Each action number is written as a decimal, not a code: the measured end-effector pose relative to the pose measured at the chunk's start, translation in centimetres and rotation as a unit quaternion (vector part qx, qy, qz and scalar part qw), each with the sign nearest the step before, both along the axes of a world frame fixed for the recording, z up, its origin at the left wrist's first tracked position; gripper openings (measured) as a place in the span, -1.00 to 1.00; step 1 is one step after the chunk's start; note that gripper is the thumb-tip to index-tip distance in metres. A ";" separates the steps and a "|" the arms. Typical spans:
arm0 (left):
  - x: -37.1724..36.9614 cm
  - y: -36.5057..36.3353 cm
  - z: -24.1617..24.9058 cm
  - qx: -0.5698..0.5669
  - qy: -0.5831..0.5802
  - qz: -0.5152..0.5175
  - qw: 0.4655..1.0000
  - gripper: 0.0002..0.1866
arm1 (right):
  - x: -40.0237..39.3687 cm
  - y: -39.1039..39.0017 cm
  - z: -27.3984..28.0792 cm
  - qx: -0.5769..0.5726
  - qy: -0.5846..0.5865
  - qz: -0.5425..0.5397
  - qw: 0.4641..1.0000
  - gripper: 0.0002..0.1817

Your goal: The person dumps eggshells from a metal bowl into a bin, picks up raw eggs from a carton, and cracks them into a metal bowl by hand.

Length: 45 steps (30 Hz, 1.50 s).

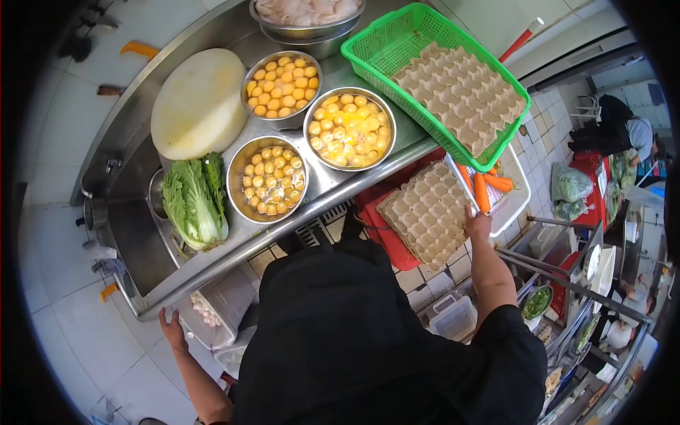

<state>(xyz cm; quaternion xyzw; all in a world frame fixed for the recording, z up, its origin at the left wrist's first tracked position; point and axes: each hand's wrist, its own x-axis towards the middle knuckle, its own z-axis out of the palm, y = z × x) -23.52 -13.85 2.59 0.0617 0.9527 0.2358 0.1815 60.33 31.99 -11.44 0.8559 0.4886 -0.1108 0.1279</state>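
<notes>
My right hand (479,224) is at the right edge of a grey cardboard egg tray (428,212), its fingers closed on that edge. The tray has no eggs in its cups and sits over a red crate or stool (393,248). Close by, several carrots (482,193) lie in a white basket (520,202). My left hand (172,331) hangs below the sink corner, holding nothing, fingers apart. Three steel bowls of cracked eggs stand on the counter: one at the back (282,83), one at the right (350,129), one at the front (268,180).
A green basket (368,67) holds more egg trays (460,92). A round cutting board (198,103) and a napa cabbage (191,205) lie beside the sink (142,248). Pale meat (308,10) fills a bowl at the back. A person (623,127) bends at the far right.
</notes>
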 end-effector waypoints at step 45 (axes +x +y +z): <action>22.2 42.2 6.5 0.320 -0.131 -0.609 0.714 -0.62 | -42.0 1.0 17.6 -0.064 0.726 0.238 0.642 -0.58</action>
